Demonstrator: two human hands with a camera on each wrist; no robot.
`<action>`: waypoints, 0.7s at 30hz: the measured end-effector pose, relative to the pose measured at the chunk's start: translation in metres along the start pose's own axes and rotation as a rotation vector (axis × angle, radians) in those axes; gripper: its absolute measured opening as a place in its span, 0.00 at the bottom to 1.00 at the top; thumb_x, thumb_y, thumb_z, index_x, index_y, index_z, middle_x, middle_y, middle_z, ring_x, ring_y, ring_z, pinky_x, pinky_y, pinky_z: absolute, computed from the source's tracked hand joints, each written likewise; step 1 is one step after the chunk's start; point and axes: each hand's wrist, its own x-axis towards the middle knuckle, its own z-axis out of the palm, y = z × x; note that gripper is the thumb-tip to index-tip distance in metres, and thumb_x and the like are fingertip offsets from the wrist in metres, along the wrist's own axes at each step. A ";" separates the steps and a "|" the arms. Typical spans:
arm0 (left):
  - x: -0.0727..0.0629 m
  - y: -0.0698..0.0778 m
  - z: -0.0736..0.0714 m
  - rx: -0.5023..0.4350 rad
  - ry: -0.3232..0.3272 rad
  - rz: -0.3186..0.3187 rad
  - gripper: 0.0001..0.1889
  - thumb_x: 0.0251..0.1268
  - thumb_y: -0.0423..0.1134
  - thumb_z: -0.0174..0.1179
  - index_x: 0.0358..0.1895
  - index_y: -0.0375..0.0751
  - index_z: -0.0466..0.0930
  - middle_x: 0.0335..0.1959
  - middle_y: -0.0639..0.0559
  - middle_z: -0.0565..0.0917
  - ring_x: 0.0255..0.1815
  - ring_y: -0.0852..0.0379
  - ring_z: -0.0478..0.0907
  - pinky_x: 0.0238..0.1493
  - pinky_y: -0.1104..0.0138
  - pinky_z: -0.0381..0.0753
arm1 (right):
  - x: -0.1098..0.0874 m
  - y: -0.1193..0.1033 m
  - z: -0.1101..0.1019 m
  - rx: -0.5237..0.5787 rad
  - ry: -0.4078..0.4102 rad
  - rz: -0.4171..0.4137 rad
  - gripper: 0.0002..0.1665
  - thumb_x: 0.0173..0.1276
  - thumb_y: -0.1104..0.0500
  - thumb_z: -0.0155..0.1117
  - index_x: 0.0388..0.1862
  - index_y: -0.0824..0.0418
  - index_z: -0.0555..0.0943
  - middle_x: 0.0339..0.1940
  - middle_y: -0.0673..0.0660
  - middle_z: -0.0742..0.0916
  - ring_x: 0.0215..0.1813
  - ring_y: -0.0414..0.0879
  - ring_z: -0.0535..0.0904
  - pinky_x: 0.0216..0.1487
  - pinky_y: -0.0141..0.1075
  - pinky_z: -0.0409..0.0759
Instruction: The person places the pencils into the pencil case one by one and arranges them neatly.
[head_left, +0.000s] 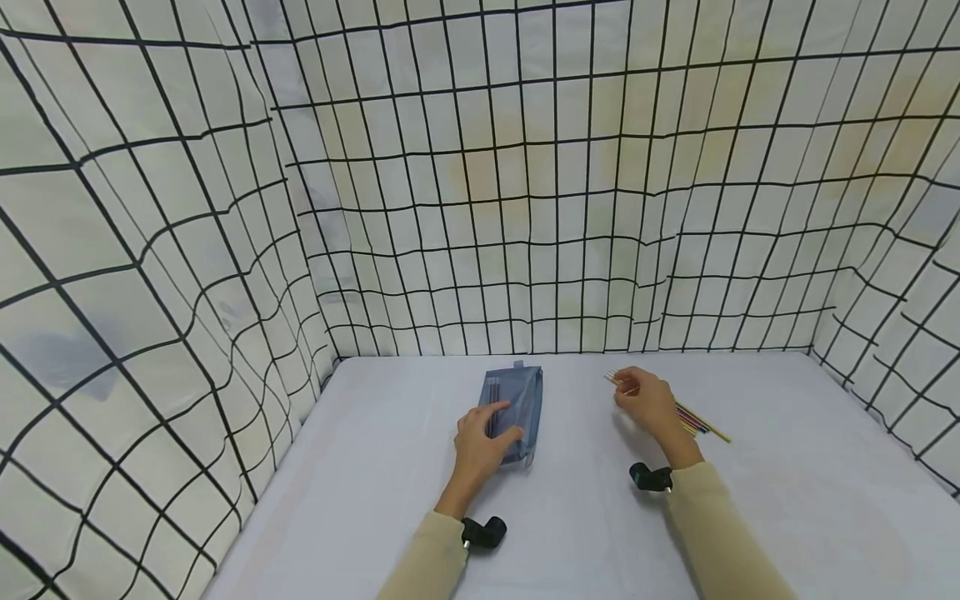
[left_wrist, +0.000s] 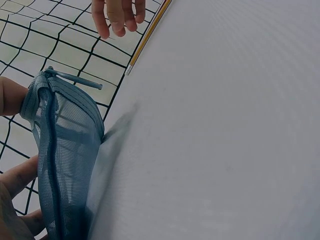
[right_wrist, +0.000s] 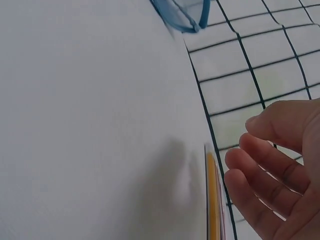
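Note:
A blue mesh zip pouch (head_left: pixel 528 408) lies on the white table, with slim dark pencil-like shapes showing through its left part. My left hand (head_left: pixel 480 442) rests on top of it, thumb and index finger spread apart. From the left wrist view, the fingertips touch the upper side of the pouch (left_wrist: pixel 70 150). To the right, a small bunch of pencils (head_left: pixel 701 423) lies flat on the table. Over these pencils hovers my right hand (head_left: pixel 648 404), its fingers loosely bent. Nothing shows between its thumb and fingers in the right wrist view, where a yellow pencil (right_wrist: pixel 212 195) lies below the fingertips.
Black-lined netting over pale cloth (head_left: pixel 555 208) stands along the back and both sides of the table (head_left: pixel 360 475). Each wrist wears a small black camera, one at the left cuff (head_left: pixel 483 532) and one at the right cuff (head_left: pixel 649 477).

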 end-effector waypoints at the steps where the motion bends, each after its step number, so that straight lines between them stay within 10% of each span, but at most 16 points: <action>1: 0.000 0.000 0.000 0.001 0.000 0.000 0.30 0.54 0.54 0.66 0.64 0.56 0.81 0.70 0.42 0.74 0.73 0.40 0.63 0.70 0.35 0.58 | 0.000 0.002 -0.002 -0.019 0.004 0.001 0.21 0.67 0.64 0.64 0.59 0.65 0.81 0.46 0.63 0.89 0.49 0.56 0.86 0.46 0.46 0.82; 21: -0.001 0.002 0.001 -0.006 0.005 -0.022 0.29 0.55 0.53 0.66 0.64 0.55 0.81 0.70 0.42 0.74 0.74 0.39 0.62 0.70 0.34 0.59 | -0.005 0.018 -0.022 -0.293 -0.077 0.083 0.19 0.66 0.63 0.64 0.55 0.66 0.82 0.43 0.63 0.88 0.39 0.53 0.80 0.41 0.47 0.78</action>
